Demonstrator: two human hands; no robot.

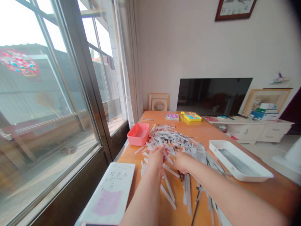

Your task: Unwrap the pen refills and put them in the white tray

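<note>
On the orange table (277, 191), seen from the head camera, both hands are lying over a heap of white strips (178, 141). Left hand (156, 158) is touching the near edge, fingers curled together. Right hand (182, 161) is resting just beside it; its finger state cannot be told. A pink box (138, 134) and white tray (240, 160) are flanking the heap.

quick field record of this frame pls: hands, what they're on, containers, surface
left hand: reaching into pile, grip not clear
right hand: on pile, fingers hidden
pile: loose white strips heaped mid-table
pink box: left of pile, open top
white tray: right of pile, holds dark thin items
booklet: near left edge
table: orange wood, beside window
</note>
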